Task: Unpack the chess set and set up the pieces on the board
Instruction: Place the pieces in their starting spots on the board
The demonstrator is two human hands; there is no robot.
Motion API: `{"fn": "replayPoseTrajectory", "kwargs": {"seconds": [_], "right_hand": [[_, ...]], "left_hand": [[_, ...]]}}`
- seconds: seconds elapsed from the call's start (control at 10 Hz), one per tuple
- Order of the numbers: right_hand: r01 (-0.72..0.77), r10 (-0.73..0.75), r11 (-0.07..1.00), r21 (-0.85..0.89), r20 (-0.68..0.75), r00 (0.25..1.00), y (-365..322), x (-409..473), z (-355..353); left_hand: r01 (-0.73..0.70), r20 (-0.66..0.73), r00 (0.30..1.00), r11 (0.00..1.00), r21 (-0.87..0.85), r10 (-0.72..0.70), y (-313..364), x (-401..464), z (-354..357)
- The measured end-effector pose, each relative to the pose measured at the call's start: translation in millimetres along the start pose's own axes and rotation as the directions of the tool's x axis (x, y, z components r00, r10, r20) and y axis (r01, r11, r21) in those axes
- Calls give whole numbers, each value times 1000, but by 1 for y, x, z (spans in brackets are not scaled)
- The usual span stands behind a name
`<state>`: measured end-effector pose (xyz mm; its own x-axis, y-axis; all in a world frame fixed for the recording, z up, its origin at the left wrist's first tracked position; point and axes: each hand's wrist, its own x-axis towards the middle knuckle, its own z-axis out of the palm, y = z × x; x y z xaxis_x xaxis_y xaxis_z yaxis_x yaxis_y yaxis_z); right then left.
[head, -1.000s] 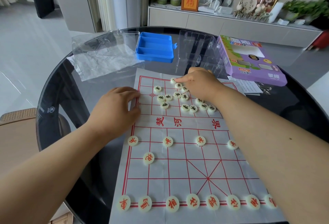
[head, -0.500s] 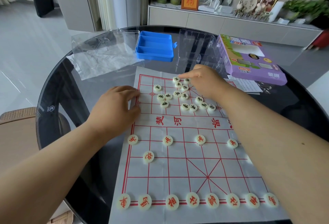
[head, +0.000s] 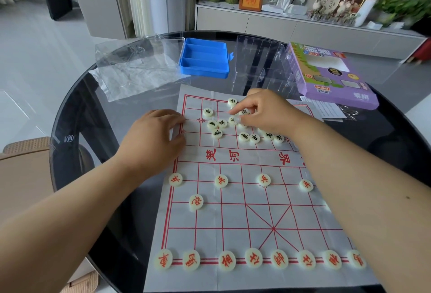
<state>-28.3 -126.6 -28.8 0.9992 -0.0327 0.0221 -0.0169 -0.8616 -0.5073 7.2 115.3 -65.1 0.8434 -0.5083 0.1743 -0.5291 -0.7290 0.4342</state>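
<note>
Table (head: 77, 118) holds the board (head: 245, 218), a paper sheet laid flat. Box (head: 331, 76) and blue tray (head: 204, 59) sit emptied behind it. Red pieces (head: 253, 257) look done: back row lined up, soldiers and a cannon placed. Black pieces (head: 233, 127) mostly left, heaped loose on far half, one already at far edge. Left hand (head: 154, 139) presses board's left edge, fingers loosely bent, holding nothing. Right hand (head: 265, 112) over the heap, fingers curled, seems to pinch a piece, can't tell for sure
</note>
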Motion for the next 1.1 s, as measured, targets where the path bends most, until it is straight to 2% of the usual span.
{"fn": "replayPoseTrajectory", "kwargs": {"seconds": [0.2,0.5,0.8,0.9,1.0,1.1], "right_hand": [[21,-19,998,-55,43,999,-11,4,7],[62,-61,998,-16,69,996,-25,-1,8],[94,-85,988,-119,81,993,-37,-2,19],[92,-89,992,-88,44,995,-34,-1,15],[43,-46,999,-22,-163,986,-22,16,4],[-34,29,999,-21,-209,977,-12,36,2]], "left_hand": [[-6,-9,1000,1000,-1,6,-1,1,0],[-6,-14,1000,1000,-2,6,0,0,0],[-8,-14,1000,1000,3,8,1,0,-1],[-13,-13,1000,1000,0,13,1,0,-1],[-13,-9,1000,1000,2,13,1,0,-1],[-12,-10,1000,1000,-1,12,2,0,-2]]}}
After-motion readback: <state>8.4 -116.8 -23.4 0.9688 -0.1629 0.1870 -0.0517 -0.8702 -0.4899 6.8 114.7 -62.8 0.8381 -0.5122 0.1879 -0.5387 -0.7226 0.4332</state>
